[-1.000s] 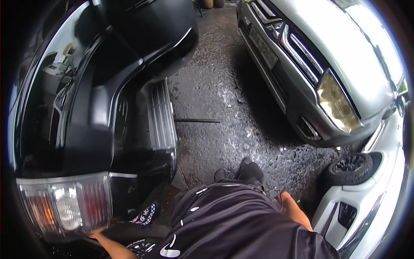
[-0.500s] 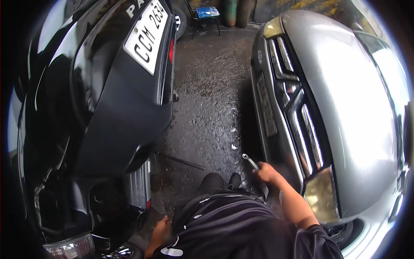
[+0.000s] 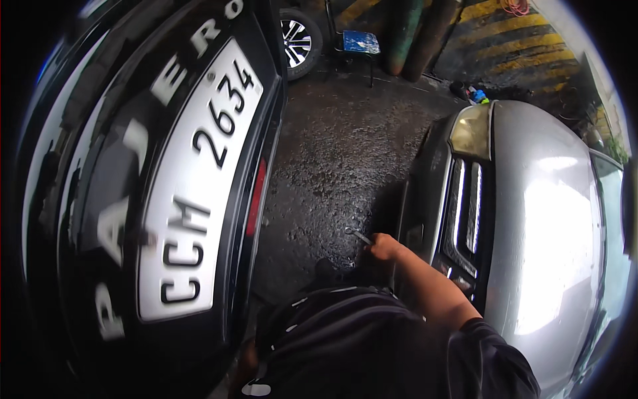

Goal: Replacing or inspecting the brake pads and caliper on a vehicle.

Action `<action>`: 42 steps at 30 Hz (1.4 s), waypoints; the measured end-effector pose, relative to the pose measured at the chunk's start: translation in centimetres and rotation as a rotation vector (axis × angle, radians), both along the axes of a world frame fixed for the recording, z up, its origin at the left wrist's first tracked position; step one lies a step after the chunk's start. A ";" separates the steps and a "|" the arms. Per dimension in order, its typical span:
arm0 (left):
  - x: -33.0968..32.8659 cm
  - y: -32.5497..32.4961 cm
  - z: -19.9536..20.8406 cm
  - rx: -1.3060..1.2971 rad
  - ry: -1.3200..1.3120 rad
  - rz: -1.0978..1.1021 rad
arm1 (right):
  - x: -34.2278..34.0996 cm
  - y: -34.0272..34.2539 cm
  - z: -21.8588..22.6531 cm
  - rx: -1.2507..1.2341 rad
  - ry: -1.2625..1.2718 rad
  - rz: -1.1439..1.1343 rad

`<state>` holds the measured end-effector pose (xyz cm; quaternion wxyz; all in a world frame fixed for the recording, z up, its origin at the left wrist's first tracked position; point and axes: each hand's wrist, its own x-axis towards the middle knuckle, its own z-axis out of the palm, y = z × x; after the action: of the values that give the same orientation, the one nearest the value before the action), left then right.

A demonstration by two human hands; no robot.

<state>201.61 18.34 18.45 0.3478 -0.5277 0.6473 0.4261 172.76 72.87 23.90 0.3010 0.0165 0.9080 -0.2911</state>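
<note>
Two vehicles flanked the person. On the left stood the black vehicle (image 3: 193,356), its rear carrying a white number plate (image 3: 199,179) and a red reflector (image 3: 256,199). Just beside it, at the left edge of the dark shirt (image 3: 359,326), a dim patch of the left hand (image 3: 248,359) showed in shadow; whether that hand was open or closed, or held anything, could not be told. Farther right, over the wet, rough floor (image 3: 332,143), lay the wrench (image 3: 361,237), ahead and to the right of the left hand and well apart from it. Its long axis slanted forward and leftward, ring end foremost, roughly carrying on the line of the right forearm and aiming away from the silver vehicle. The right hand (image 3: 383,247) was the nearer one, its fingers closed around the wrench's rear end. Rightmost, the silver vehicle (image 3: 551,133) stood beside that forearm; contact between them could not be judged.
</note>
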 end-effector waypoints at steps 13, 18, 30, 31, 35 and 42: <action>-36.5 18.3 -1.1 0.030 0.237 -0.124 | -29.8 13.5 -7.7 0.050 -0.026 0.496; -42.4 23.6 -2.7 0.055 0.094 -0.062 | -45.8 16.5 2.3 0.014 -0.035 0.321; -68.6 30.3 -6.6 -0.132 0.316 -0.582 | -72.5 27.9 -11.8 0.440 -0.115 0.472; -72.4 30.1 -6.6 -0.193 0.384 -0.698 | -73.1 31.6 -13.9 0.553 -0.227 0.568; -78.1 27.1 -7.7 -0.201 0.434 -0.233 | -76.7 36.1 -12.3 0.391 -0.654 0.507; -96.5 26.7 0.1 -0.172 0.480 0.281 | -87.6 37.2 -18.7 0.045 -0.405 0.136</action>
<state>105.09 45.06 18.53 0.0763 -0.5239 0.6654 0.5263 85.12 110.12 5.20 0.4957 0.0199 0.8343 -0.2406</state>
